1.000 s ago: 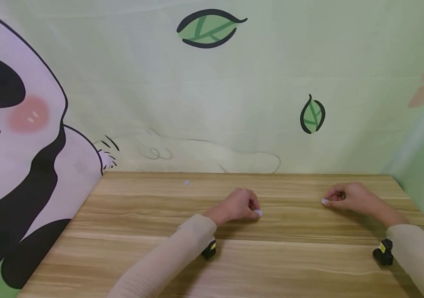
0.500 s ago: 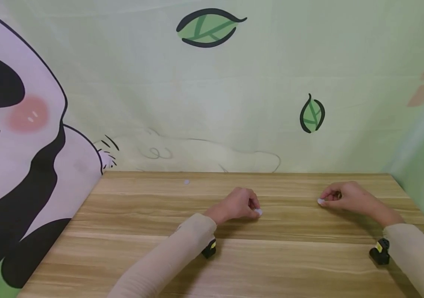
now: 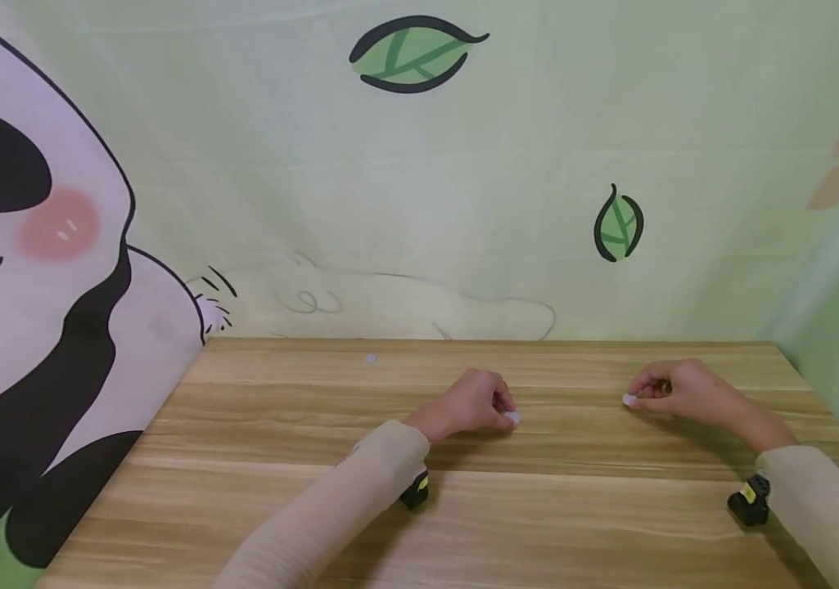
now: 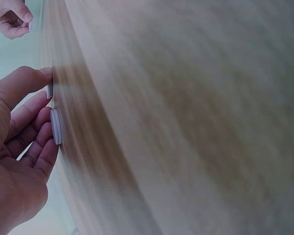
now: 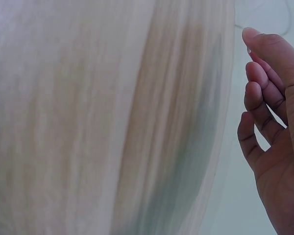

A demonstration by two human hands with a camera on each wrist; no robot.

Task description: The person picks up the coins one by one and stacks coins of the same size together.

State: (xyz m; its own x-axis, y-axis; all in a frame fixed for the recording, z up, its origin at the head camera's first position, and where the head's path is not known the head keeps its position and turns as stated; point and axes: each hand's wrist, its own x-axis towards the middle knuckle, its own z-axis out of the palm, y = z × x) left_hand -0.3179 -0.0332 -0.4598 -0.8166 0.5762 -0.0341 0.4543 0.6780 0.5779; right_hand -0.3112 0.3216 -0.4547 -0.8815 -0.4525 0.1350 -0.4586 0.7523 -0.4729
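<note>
The left hand (image 3: pixel 472 405) pinches a small white flat disc (image 3: pixel 511 419) on the light wooden surface (image 3: pixel 279 458). The right hand (image 3: pixel 677 388) pinches what looks like another small white piece (image 3: pixel 629 400), well apart. A panda-print green backdrop (image 3: pixel 463 180) stands behind.

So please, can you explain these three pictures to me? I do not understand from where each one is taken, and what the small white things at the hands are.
There is no machine here: a person works with two bare hands at a wooden table. The wide picture comes from a camera on the person's head, looking down. The two blurred close pictures come from small cameras strapped to each wrist, so the table looks tilted there. The left hand pinches a small white disc against the table; the left wrist view shows two thin discs at its fingers. The right hand pinches another white piece. A tiny white dot lies near the far edge. Behind hangs a cloth with a panda and leaves.
</note>
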